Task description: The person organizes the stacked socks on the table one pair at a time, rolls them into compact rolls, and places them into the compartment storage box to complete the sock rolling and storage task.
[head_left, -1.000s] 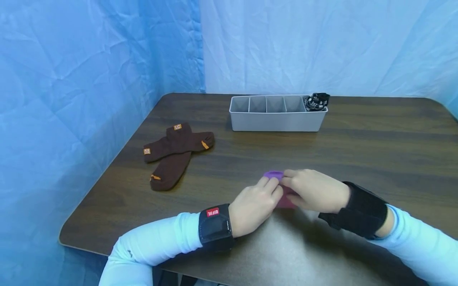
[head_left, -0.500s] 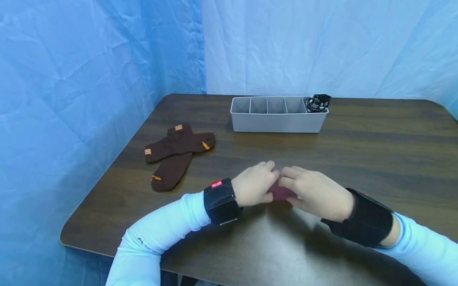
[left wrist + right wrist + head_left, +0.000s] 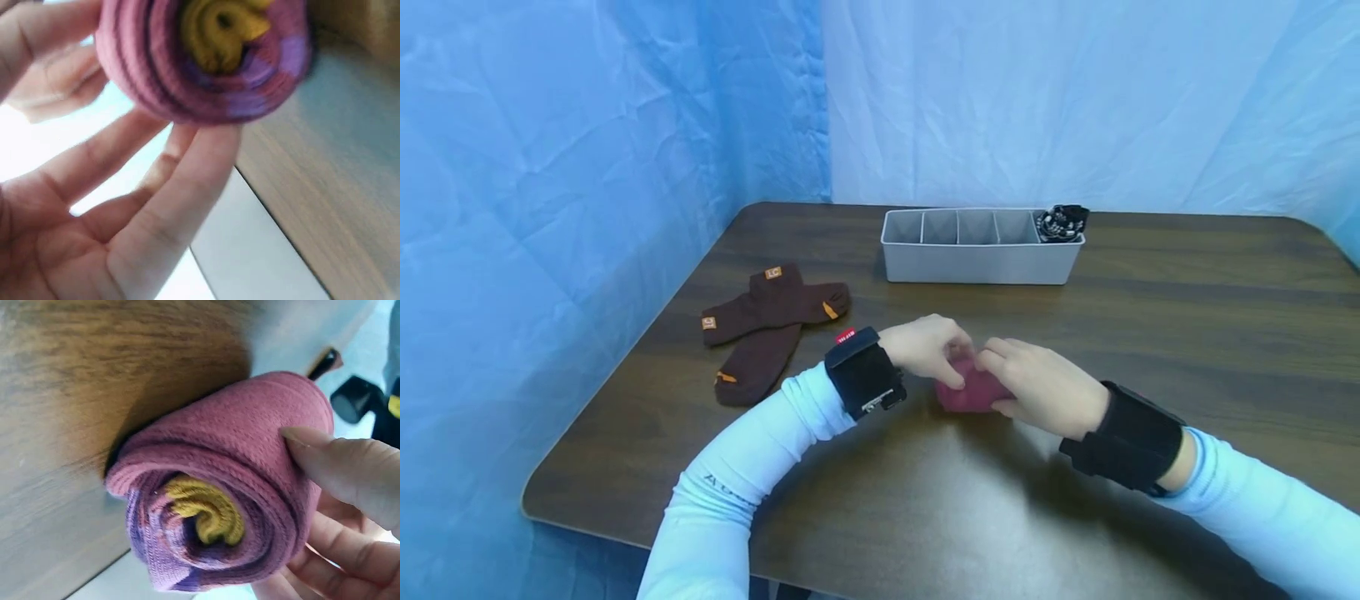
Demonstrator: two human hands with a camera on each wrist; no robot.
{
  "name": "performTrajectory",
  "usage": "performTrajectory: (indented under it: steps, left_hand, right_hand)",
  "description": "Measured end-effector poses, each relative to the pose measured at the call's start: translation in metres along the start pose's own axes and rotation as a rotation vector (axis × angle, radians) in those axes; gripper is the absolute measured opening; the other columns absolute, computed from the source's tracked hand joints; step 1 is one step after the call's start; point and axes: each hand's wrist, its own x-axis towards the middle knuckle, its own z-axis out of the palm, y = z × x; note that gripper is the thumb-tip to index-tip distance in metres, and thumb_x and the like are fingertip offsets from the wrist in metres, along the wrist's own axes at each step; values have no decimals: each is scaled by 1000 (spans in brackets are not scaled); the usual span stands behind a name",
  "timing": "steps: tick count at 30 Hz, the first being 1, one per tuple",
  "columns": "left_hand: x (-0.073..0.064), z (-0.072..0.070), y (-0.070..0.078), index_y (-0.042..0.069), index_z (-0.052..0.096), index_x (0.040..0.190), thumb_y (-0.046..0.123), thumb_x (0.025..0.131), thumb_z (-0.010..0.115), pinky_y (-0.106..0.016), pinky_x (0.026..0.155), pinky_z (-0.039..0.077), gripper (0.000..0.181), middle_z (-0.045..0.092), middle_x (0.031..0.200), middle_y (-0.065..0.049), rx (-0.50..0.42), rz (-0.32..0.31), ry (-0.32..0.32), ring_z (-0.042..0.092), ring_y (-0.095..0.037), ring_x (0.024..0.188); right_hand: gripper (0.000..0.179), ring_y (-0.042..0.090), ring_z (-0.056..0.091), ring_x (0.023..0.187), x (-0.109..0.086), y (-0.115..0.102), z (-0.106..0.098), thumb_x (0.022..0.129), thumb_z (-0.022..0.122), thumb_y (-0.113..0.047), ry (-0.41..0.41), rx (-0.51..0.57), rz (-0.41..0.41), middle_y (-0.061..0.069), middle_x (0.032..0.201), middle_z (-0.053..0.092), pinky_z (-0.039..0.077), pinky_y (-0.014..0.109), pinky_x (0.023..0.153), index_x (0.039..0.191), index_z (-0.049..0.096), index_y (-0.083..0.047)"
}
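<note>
Together, the left hand (image 3: 925,346) and right hand (image 3: 1043,385) gripped a pink sock roll (image 3: 972,392), while brown socks (image 3: 775,308) lay left of their grip

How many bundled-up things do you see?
2: a pink bundle in the left hand and right hand, and a black-and-white bundle at the right end of the box. The brown socks lie flat.

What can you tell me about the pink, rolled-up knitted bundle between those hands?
The pink, rolled-up knitted bundle looks like soft sock fabric wound into a thick cylinder on its side. The wrist views show layered spirals with purple patches around a mustard-yellow core. The person's left hand and right hand grip it, over the brown wood-grain table; contact with the table is unclear.
</note>
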Motion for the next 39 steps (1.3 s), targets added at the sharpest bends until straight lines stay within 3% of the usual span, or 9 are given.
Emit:
performTrajectory:
  steps: [3, 6, 8, 15, 21, 27, 31, 35, 39]
  left_hand:
    - [-11, 11, 6, 8, 56, 103, 16, 72, 64, -18, 68, 42, 32, 59, 93, -1, 110, 32, 167, 52, -10, 82]
    - [-25, 27, 19, 9, 53, 103, 18, 72, 63, -18, 71, 45, 33, 55, 95, -2, 319, 52, 345, 52, -11, 86]
    - [-30, 39, 27, 9, 53, 105, 20, 74, 63, -18, 71, 46, 34, 54, 97, -2, 468, 52, 429, 52, -11, 88]
    - [-23, 65, 38, 5, 52, 101, 24, 76, 62, -15, 62, 47, 34, 51, 88, -4, 886, -19, 553, 50, -12, 78]
    - [-3, 73, 35, 6, 57, 98, 24, 78, 56, -17, 61, 48, 26, 57, 82, -3, 1120, -93, 675, 55, -12, 75]
    - [11, 71, 29, 6, 60, 95, 23, 80, 54, -23, 62, 50, 23, 62, 84, -5, 1177, -140, 675, 59, -14, 76]
    - [18, 65, 24, 8, 61, 89, 19, 80, 53, -21, 54, 49, 17, 61, 77, -2, 1163, -148, 649, 57, -12, 68]
    - [23, 56, 18, 7, 58, 94, 21, 77, 59, -20, 55, 49, 23, 59, 80, -2, 1043, -142, 532, 55, -11, 68]
    - [22, 45, 11, 5, 53, 103, 24, 72, 65, -23, 66, 50, 38, 58, 89, -5, 803, -125, 413, 56, -13, 78]
  right_hand:
    - [38, 12, 53, 73, 4, 5, 0, 60, 76, -13, -42, 43, 25, 5, 85, 58, 48, 27, 68, 93, 58, -4]
    - [35, 11, 54, 73, 8, 10, -2, 62, 74, -12, -80, 79, 49, 4, 84, 59, 48, 26, 67, 93, 59, -6]
    - [33, 11, 54, 72, 11, 13, -5, 63, 73, -11, -98, 103, 61, 3, 83, 59, 47, 26, 66, 92, 59, -6]
    - [26, 12, 54, 71, 11, 21, -3, 65, 71, -14, -84, 108, 88, 2, 82, 60, 46, 26, 64, 90, 62, -9]
    - [28, 12, 55, 71, 7, 26, 2, 67, 71, -17, -95, 109, 119, 2, 82, 61, 48, 28, 67, 92, 61, -8]
    - [54, 17, 56, 79, 9, 29, 16, 57, 78, -24, -102, 79, 167, 5, 90, 58, 48, 35, 74, 101, 51, -5]
    - [55, 18, 55, 79, 15, 34, 21, 56, 78, -18, -95, 64, 178, 7, 90, 58, 47, 37, 76, 100, 49, -4]
    - [57, 20, 56, 81, 22, 42, 22, 58, 77, -18, -117, 89, 190, 9, 93, 58, 46, 38, 77, 104, 48, -2]
    - [54, 19, 56, 83, 26, 52, 23, 59, 76, -20, -125, 138, 194, 8, 95, 59, 47, 36, 75, 104, 50, -3]
